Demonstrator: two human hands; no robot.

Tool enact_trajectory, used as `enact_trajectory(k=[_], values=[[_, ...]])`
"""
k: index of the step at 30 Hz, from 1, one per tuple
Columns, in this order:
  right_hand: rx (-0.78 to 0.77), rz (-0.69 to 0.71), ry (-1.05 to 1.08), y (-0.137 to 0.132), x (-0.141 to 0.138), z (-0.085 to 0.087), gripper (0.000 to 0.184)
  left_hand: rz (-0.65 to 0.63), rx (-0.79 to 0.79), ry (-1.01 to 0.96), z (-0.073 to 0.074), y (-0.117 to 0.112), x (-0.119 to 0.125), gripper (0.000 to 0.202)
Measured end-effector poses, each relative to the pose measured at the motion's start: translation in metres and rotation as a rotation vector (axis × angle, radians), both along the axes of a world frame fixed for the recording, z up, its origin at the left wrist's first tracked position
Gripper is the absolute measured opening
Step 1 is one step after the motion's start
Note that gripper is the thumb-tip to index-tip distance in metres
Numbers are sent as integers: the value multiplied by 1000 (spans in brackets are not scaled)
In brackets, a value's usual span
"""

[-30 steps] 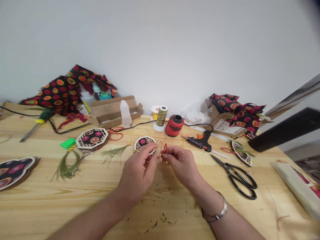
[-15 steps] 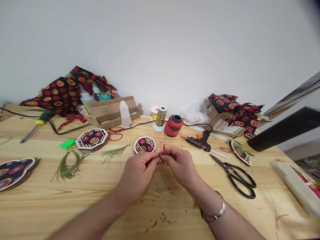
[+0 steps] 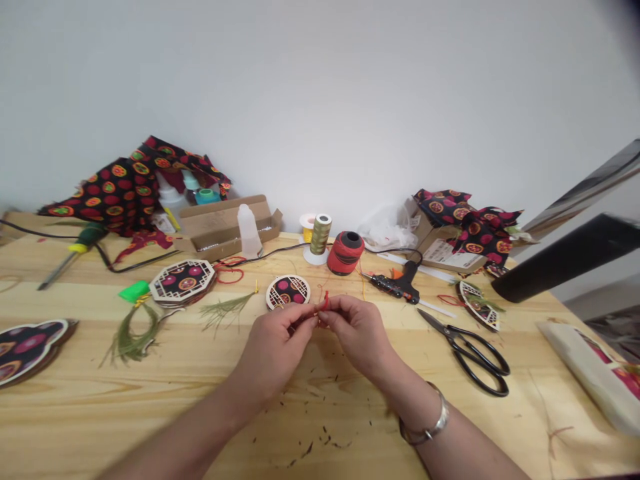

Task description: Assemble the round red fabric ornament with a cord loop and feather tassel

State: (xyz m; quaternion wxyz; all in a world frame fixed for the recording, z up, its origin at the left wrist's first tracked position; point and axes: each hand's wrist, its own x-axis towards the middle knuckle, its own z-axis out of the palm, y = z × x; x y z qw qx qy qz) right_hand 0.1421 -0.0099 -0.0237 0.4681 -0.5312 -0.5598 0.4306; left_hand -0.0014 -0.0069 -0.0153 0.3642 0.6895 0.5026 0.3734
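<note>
Left hand (image 3: 275,350), right hand (image 3: 357,337) closer; cord (image 3: 326,302) seemingly upright.

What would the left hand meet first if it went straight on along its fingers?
The left hand would meet the red cord first, right at its fingertips, then the right hand just behind it. The two hands are so close that depth is hard to judge from this view.

No writing could be read anywhere in the view. The only print was on a white shipping label (image 3: 439,251) stuck on a cardboard box (image 3: 423,233) at the upper right of the frame; its lines and barcode-like marks were too small and blurred to make out.
</note>
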Motion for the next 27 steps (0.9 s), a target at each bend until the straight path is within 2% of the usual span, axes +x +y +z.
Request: enact_trajectory(k=[7, 20, 23, 27], values=[[1, 2, 50, 0, 1, 3, 11, 19, -59, -37, 0, 2, -2, 21], [-20, 9, 153, 2, 1, -2, 3, 33, 27, 4, -2, 1, -1, 17], [-35, 2, 163, 3, 2, -3, 3, 46, -32, -19, 1, 0, -1, 16], [-76, 10, 233, 4, 2, 3, 4, 26, -221, -124, 6, 3, -3, 13]])
